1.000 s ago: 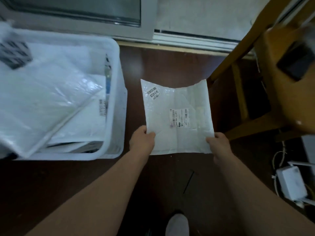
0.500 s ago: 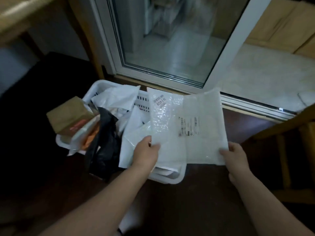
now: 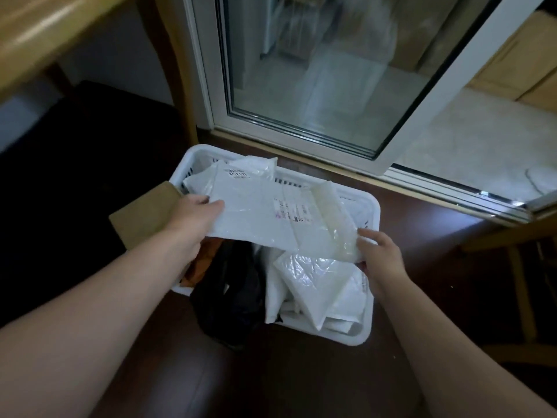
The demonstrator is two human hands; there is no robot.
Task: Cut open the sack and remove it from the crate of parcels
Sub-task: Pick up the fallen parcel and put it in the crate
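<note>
- We stand on a dark wooden floor [image 3: 301,381] in front of a glass sliding door [image 3: 316,70], well behind the work.
- The white plastic crate [image 3: 366,334] sits on the floor below us, heaped with white poly-mailer parcels [image 3: 316,282], a black bag [image 3: 229,297] spilling over its near rim, and a brown paper envelope [image 3: 141,212] poking out at the left.
- We hold a white bubble mailer [image 3: 271,212] flat just above the crate; we see no sack around the crate, so we judge this step is laying a parcel among the others.
- Our left hand [image 3: 193,215] is clamped on the mailer's left edge, thumb on top.
- Our right hand [image 3: 379,251] grips the near right corner, fingers mostly hidden beneath.
- To do this well, we should lower it level, rest it on the pile inside the rim, and release both hands together so nothing slides out.
</note>
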